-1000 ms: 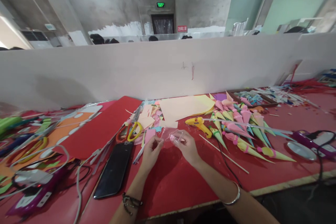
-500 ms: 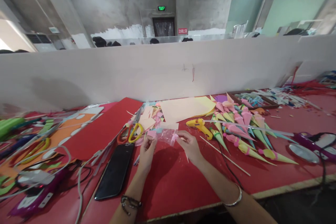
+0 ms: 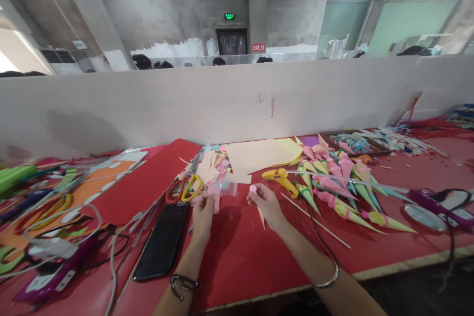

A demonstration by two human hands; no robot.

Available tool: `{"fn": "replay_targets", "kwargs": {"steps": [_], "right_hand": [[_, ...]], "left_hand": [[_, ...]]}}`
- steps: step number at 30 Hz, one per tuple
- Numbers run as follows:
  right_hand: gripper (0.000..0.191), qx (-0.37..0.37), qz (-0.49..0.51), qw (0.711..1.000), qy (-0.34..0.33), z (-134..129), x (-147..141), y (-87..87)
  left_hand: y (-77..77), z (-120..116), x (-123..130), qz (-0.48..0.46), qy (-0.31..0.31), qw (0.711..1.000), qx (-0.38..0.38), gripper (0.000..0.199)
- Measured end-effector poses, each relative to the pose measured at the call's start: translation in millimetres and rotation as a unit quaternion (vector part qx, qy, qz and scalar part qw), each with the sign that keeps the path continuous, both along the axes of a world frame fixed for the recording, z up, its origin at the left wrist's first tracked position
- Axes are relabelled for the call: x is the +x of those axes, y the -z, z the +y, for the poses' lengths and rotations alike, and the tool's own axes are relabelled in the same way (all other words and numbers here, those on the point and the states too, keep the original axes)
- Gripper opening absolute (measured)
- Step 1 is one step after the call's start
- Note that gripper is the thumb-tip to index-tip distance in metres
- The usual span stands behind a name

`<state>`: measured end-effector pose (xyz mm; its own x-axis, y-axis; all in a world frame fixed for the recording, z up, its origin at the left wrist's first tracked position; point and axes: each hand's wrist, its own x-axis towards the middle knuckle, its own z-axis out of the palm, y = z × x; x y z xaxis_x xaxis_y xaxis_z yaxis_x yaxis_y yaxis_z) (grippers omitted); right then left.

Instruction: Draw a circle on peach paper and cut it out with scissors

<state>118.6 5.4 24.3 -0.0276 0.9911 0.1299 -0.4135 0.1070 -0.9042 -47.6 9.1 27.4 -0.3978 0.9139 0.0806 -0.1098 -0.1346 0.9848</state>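
Observation:
My right hand [image 3: 265,206] is closed round a small pink paper cone [image 3: 253,188]. Its rounded top shows above my fingers and a pale pointed tip pokes out below them; the middle is hidden. My left hand [image 3: 203,215] has thumb and fingers pinched together, and whatever is between them is too small to make out. Pink paper strips [image 3: 215,202] lie right beside the left fingertips. A clear plastic bag [image 3: 229,187] is on the table between and just beyond both hands.
Right of my hands lie a yellow glue gun [image 3: 276,175], a thin wooden stick [image 3: 314,220] and a heap of paper cones [image 3: 344,182]. Scissors [image 3: 192,186] and a black phone [image 3: 162,242] are on the left. A white partition [image 3: 185,103] stands behind.
My hands have moved apart. The plastic bag, stretched between them before, now lies beyond them, and the right hand has come away from it with the pink piece.

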Motion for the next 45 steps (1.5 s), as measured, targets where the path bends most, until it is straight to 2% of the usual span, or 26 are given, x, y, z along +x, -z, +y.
{"fn": "replay_targets", "kwargs": {"steps": [7,14,20,23,28,32,34,36,39,42,45], "right_hand": [[0.024,0.015,-0.015,1.0,0.0,-1,1,0.6],[0.028,0.01,-0.037,0.999,-0.013,2,0,2.8],[0.019,0.04,-0.072,0.997,0.002,2,2,5.0],[0.02,0.045,-0.086,0.995,-0.008,4,1,7.1],[0.031,0.048,-0.076,0.996,-0.006,4,-1,6.8],[0.041,0.035,-0.097,0.994,0.022,2,0,5.2],[0.039,0.046,-0.118,0.991,0.035,2,1,5.7],[0.03,0.069,-0.137,0.987,0.043,4,2,6.5],[0.027,0.123,-0.15,0.979,0.056,4,0,5.1],[0.034,0.208,-0.212,0.953,0.064,-7,-8,-1.1],[0.051,0.275,-0.28,0.919,0.024,-32,-24,-9.3]], "left_hand": [[3.9,2,-4,0.056,-0.022,0.998,0.005,0.032],[11.9,7,-10,0.007,-0.021,1.0,-0.008,0.041],[5.4,5,-7,0.002,0.023,0.999,0.024,0.046],[2.5,4,-4,0.0,0.032,0.999,0.029,0.051],[5.3,5,-3,0.046,0.013,0.998,0.034,0.038],[5.7,2,-1,0.072,0.065,0.994,0.048,0.032],[4.0,0,1,0.074,0.081,0.992,0.057,0.031],[1.6,-2,5,0.05,0.083,0.994,0.049,0.029],[-2.6,-8,17,-0.076,0.074,0.994,0.006,0.027],[-7.7,-14,35,-0.212,0.089,0.973,-0.025,0.029],[-13.7,-18,55,-0.214,0.142,0.966,-0.003,0.036]]}}
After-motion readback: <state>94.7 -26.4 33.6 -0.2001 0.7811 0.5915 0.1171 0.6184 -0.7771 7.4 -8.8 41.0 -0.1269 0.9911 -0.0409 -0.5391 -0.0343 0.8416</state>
